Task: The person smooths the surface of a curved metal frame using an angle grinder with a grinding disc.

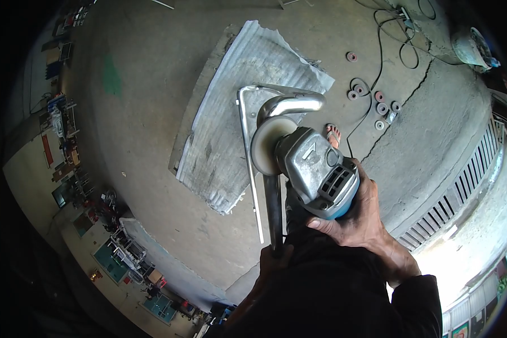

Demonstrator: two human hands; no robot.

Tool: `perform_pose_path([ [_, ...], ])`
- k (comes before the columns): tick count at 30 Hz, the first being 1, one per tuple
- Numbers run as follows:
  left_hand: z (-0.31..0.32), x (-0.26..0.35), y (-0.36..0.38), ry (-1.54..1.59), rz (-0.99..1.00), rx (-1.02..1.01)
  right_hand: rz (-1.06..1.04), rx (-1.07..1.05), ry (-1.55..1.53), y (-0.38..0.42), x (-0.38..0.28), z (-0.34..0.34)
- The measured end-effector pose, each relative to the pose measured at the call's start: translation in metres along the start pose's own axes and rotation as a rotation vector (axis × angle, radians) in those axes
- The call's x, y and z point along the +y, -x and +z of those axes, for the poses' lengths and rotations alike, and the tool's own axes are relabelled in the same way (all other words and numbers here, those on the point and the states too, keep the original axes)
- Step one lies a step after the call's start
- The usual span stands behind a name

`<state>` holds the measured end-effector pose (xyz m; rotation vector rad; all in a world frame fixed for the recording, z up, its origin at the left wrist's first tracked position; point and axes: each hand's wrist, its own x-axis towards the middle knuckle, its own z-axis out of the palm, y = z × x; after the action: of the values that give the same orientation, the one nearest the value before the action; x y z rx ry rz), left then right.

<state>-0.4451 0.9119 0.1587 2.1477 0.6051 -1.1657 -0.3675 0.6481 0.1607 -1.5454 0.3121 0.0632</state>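
My right hand [361, 217] is wrapped round the body of an angle grinder [315, 163] with a silver gear head and a blue housing. Its pale round disc [271, 145] overlaps a bent metal pipe [290, 106] in this view. Down at the lower end of that pipe, my left hand [273, 260] is closed round the dark straight part, its fingers partly hidden. A thin metal rod frame [248, 152] runs along the left side of the pipe. Beneath lies a grey corrugated sheet [219, 135] on the floor.
Several grinding discs [382, 108] lie on the concrete floor to the right. A black cable [379, 56] loops past them. At the upper right stands a bucket [472, 49], and a slotted drain grate [450, 203] runs along the right. My sandalled foot [333, 135] shows beyond the grinder.
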Motion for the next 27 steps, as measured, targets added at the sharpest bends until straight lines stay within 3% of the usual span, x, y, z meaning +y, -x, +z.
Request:
perform_pose_path([
  [27,0.0,-0.012,-0.006,-0.026,-0.019,-0.059,0.015,0.012,-0.025,0.0,0.001,0.001],
])
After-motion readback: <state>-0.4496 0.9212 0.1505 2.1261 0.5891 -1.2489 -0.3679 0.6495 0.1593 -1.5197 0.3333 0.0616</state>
